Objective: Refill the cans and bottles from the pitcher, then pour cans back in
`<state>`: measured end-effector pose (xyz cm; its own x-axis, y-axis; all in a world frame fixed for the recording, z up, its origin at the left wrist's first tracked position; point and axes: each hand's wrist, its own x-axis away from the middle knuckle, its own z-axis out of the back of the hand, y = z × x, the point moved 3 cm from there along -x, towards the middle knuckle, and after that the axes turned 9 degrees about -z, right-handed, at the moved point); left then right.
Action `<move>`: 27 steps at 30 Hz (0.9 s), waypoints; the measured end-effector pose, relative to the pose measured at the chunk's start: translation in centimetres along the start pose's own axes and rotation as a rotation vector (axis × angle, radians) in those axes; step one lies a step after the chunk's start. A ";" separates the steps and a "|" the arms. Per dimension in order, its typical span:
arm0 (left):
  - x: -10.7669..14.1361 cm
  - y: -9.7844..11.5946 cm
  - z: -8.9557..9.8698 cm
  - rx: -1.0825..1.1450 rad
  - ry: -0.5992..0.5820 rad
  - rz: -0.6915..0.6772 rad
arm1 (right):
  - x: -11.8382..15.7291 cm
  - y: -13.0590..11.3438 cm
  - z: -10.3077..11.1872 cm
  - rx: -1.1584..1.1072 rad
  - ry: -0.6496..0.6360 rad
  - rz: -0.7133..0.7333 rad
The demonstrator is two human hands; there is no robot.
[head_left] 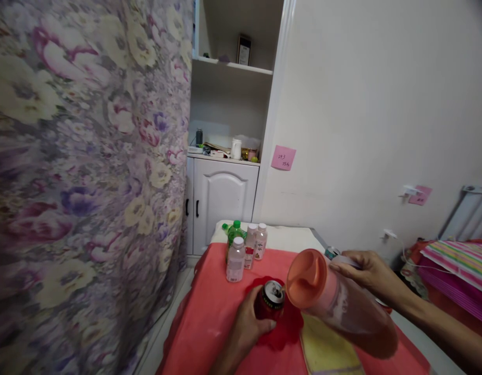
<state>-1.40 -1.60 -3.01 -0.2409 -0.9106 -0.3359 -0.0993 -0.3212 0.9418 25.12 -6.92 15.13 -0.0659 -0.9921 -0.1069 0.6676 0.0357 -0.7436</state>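
My left hand [246, 322] is wrapped round a dark red can [269, 307] with an opened top, held upright over a red scalloped dish [288, 325]. In my right hand [366, 268] is the handle of a large clear pitcher [354, 312] with an orange spout top [306, 278]. The pitcher is tilted towards the left, brownish liquid inside it, and its spout is beside the can's opening. A thin stream seems to run between spout and can.
Clear bottles with white caps [235, 260] and a green bottle [236, 232] stand at the back left of the red-covered table [209, 312]. A yellow cloth [330, 349] lies in front. Another can [332, 252] is behind the pitcher. A floral curtain [88, 182] hangs at left.
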 end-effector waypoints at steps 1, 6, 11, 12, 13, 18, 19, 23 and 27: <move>0.0 0.1 0.0 -0.002 0.001 0.000 | 0.0 0.0 0.0 0.000 -0.003 0.001; 0.0 0.2 0.0 0.006 0.006 0.001 | 0.0 -0.1 -0.1 -0.008 -0.012 0.005; 0.0 0.1 0.0 0.031 0.000 -0.013 | -0.1 0.2 -0.1 -0.007 -0.015 0.000; 0.0 0.0 0.0 0.028 0.003 -0.009 | -0.1 0.2 -0.1 -0.006 -0.015 -0.002; 0.0 0.1 0.0 0.028 0.006 -0.006 | -0.2 0.2 -0.1 -0.004 -0.016 -0.003; 0.1 0.4 -0.1 0.007 0.004 0.009 | -0.3 0.4 -0.1 -0.010 -0.027 -0.003; 0.1 0.5 -0.1 -0.010 0.005 0.015 | -0.3 0.5 -0.1 -0.008 -0.028 0.000; 0.1 0.6 0.0 -0.017 -0.004 0.005 | -0.3 0.5 -0.1 0.018 -0.028 0.020; 0.0 0.5 0.0 0.016 -0.012 -0.013 | -0.2 0.3 -0.1 0.000 -0.020 0.021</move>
<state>-1.42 -1.77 -2.53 -0.2507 -0.9034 -0.3480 -0.1174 -0.3284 0.9372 25.27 -6.72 14.83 -0.0366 -0.9933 -0.1094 0.6684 0.0571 -0.7416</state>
